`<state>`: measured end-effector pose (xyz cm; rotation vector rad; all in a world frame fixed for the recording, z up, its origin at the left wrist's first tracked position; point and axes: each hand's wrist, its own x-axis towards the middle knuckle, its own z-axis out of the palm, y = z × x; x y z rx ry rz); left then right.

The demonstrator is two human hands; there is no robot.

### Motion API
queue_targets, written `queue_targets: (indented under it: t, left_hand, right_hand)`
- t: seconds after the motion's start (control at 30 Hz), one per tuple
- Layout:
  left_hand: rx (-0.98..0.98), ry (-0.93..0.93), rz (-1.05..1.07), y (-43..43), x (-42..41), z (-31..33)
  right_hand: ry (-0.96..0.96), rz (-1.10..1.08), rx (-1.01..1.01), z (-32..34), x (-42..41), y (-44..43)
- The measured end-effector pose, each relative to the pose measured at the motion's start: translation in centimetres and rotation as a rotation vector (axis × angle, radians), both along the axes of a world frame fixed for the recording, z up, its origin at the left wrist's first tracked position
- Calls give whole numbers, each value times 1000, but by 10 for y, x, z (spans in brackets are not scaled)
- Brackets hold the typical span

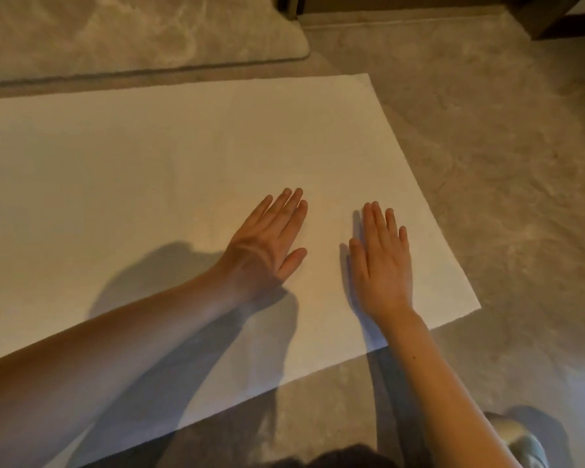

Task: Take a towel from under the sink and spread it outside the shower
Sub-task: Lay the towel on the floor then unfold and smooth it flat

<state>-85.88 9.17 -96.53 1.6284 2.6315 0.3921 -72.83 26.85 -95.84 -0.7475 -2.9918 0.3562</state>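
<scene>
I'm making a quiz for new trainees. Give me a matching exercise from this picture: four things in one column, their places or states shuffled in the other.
1. towel
2. left hand
3. right hand
4. dark wooden unit

A. top right corner of the view
B. spread flat on the floor
C. flat on the towel, nearer its right edge
D. flat on the towel, left of the other hand

Pairs: 1-B, 2-D, 3-C, 4-A

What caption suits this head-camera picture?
Both hands, left hand and right hand, lie flat on a white towel spread over the stone floor.
</scene>
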Motion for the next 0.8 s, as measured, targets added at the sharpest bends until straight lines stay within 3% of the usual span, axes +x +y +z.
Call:
queue_targets:
  t: [0.27, 0.53, 0.63, 0.8]
  left_hand:
    - [4, -39, 395, -80, -23, -8]
    - [-97, -25, 454, -123, -25, -7]
    - [-53, -4, 479, -109, -17, -4]
    - [-27, -10, 476, -94, -18, -12]
  right_hand:
    - [26, 364, -68, -11, -112, -93]
    - [-75, 313, -6, -18, -82, -39]
    - [-57, 259, -18, -10, -86, -57]
    - [-29, 405, -36, -13, -118, -119]
